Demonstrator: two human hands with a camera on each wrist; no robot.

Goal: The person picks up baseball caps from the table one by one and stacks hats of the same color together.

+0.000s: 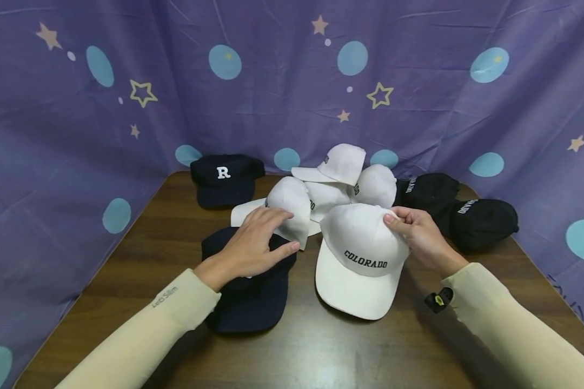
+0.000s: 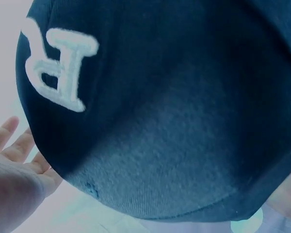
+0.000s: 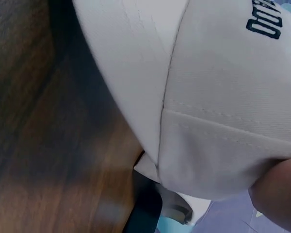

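My right hand pinches the crown of a white cap marked COLORADO, its brim pointing toward me. In the right wrist view, a fingertip presses the white cap's fabric. Over a navy cap, also brim toward me, my left hand hovers with thumb and fingers spread. That cap fills the left wrist view, where its white R shows; in the head view the hand hides most of the letter. Just beyond the left fingers lies another white cap.
Several white caps, one on top, are heaped at the middle back of the wooden table. A second navy R cap sits back left. Two black caps lie at the right. A purple curtain hangs behind.
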